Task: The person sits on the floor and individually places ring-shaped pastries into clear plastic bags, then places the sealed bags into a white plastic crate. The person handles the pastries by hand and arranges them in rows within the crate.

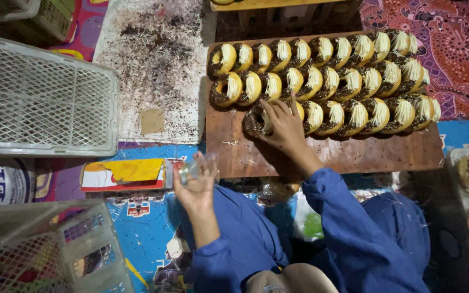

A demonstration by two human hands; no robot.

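Right hand fingers grasping a topped doughnut at the front row's left end on the wooden board. Left hand holds what looks like a clear plastic wrapper, blurred, fingers loosely curled.

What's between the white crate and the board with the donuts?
In the head view, a pale sheet strewn with dark sprinkles lies between the crate and the board; a small tan square sits on it.

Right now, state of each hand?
Left hand: raised, grip closed on a clear plastic wrapper.
Right hand: grip on a chocolate-topped doughnut at the front row's left end on the wooden board.
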